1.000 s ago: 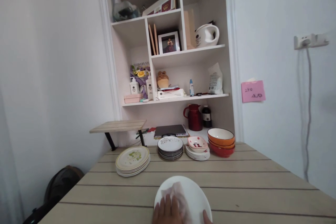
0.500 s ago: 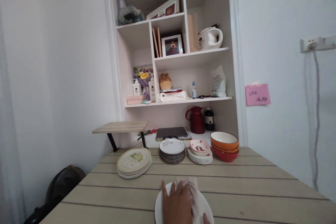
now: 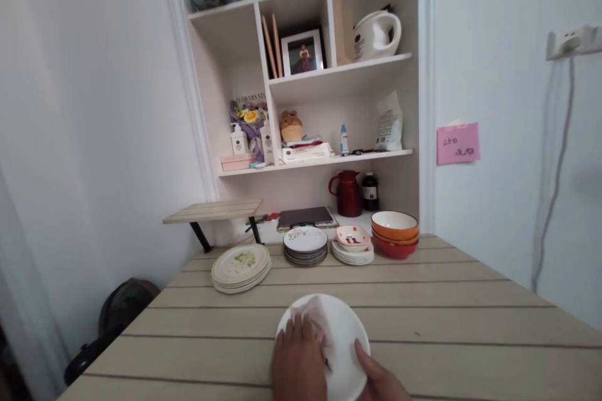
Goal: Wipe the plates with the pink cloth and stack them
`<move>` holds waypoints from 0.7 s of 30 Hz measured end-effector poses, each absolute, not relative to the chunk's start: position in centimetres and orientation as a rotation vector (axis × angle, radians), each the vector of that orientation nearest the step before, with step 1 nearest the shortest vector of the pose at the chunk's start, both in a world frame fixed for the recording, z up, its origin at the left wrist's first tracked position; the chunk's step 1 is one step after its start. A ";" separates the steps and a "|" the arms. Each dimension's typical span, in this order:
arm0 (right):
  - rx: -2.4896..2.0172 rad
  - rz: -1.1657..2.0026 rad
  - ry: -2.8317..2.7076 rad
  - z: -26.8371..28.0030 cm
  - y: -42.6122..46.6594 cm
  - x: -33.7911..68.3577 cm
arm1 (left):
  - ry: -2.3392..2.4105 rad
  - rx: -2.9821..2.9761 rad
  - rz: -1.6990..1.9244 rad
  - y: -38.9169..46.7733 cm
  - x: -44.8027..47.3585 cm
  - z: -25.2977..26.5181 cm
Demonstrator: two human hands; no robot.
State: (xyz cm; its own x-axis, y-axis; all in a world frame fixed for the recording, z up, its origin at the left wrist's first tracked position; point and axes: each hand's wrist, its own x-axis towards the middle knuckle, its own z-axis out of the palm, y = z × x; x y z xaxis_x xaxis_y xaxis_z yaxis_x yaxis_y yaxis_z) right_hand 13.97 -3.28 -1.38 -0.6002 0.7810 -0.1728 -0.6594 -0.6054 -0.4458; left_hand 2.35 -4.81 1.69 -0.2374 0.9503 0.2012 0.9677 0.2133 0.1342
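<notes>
Wiping step is in progress, lower centre of the frame.

Far left, low: a dark bag (image 3: 117,319) is sitting on the floor by the table (image 3: 470,326) edge. Not involved.

Left of centre: a stack of green-patterned plates (image 3: 241,266) is sitting at the far side of the table, well apart from the work.

Lower centre: the left hand (image 3: 297,363) is lying flat on a pale tissue (image 3: 315,319), fingers loosely spread and pressing it down onto the white plate (image 3: 345,338). The tissue is covering the plate's left half (the right half is showing bare and looks clean, judging by glare only). The plate is resting on the table, nearest the bottom edge of the frame.

Just right of that: the right hand (image 3: 379,379) is steadying the plate at its lower right rim, thumb lying over the edge; the other fingers are out of frame, so I cannot tell how they are set.

Upper right of the plate: grey plates (image 3: 305,245), a small pink dish on white plates (image 3: 353,244) and orange bowls (image 3: 395,235) are standing in a row under the shelf.

Next move, as I judge it: sweeping the tissue rightward over the uncovered half, with the rim grip holding so the plate is not sliding on the slats.
</notes>
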 end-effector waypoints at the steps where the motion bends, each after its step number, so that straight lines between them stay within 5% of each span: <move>1: -0.396 2.237 -0.397 -1.1 -3.6 14.0 | -2.380 -1.932 -0.338 -5.3 2.4 1.9; 21: -0.204 2.138 -0.179 -0.6 -4.5 14.1 | -2.020 -1.923 -0.443 -5.0 1.2 3.0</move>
